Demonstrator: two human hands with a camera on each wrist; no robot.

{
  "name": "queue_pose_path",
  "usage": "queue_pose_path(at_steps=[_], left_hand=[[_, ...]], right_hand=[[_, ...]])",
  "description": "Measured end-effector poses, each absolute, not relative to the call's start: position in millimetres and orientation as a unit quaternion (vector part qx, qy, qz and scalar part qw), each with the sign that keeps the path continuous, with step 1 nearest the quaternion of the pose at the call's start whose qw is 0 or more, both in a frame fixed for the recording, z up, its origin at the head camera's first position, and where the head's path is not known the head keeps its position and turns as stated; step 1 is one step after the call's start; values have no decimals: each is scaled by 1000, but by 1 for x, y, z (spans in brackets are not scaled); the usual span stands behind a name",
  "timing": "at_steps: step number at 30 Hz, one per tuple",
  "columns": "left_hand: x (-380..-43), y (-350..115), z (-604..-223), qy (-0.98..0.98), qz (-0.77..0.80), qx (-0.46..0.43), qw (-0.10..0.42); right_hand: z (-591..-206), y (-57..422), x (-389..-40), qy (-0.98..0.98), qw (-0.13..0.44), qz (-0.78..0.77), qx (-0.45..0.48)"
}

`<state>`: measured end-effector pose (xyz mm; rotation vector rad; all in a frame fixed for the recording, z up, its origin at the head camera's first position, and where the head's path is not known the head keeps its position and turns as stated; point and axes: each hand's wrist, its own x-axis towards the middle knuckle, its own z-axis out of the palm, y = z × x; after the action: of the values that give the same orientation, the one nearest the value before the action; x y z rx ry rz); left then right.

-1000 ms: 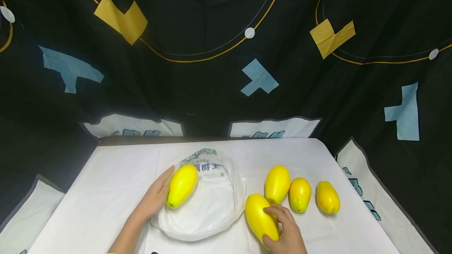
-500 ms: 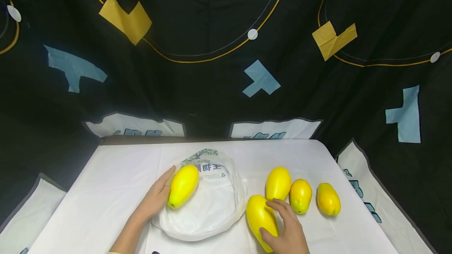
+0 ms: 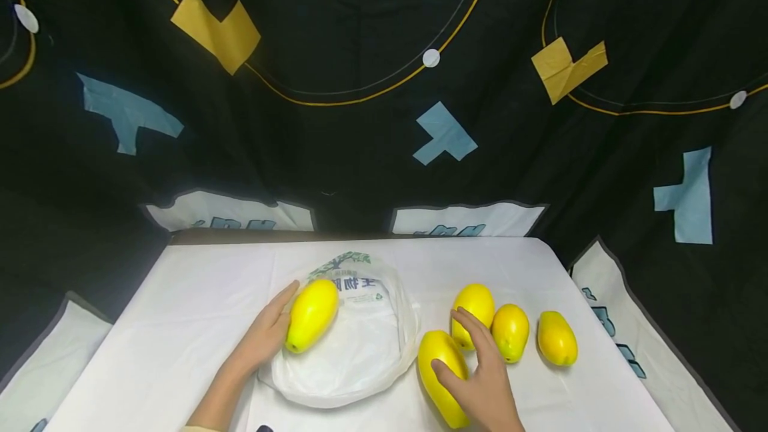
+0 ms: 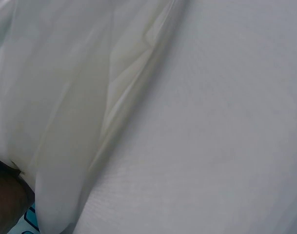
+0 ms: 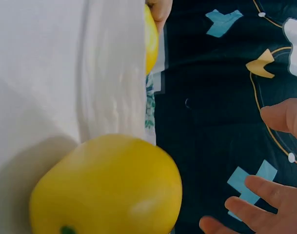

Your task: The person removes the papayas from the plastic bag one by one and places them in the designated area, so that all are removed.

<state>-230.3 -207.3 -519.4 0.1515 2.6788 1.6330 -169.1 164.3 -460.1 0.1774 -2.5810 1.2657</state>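
In the head view, my left hand (image 3: 262, 337) grips a yellow papaya (image 3: 313, 315) over the left rim of a white plastic bag (image 3: 336, 379); the fingers lie along its far side, and the thumb is hidden. My right hand (image 3: 485, 379) hovers with spread fingers over another papaya (image 3: 441, 369), which lies to the right of the bag. From the right wrist view, the fingers (image 5: 265, 190) stand apart from the big yellow papaya (image 5: 109, 187). The left wrist view holds mostly the bag's side (image 4: 65, 92).
Behind my right hand lies a yellow fruit (image 3: 473, 302). Two smaller yellow fruits (image 3: 510, 332) sit farther right, one of them apart (image 3: 557, 339). A white cloth covers the table (image 3: 198, 299). A black curtain (image 3: 336, 159) with tape pieces hangs at the back.
My right hand has let go of the near papaya, its fingers spreading and lifting up and away. The left hand and its papaya stay in place.
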Motion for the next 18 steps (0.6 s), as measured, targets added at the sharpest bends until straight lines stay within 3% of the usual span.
queue_pose_path(at_steps=[18], left_hand=[[-231, -209, -521, 850, 525, 46, 3]], right_hand=[[-442, 124, -190, -857, 125, 473, 162]])
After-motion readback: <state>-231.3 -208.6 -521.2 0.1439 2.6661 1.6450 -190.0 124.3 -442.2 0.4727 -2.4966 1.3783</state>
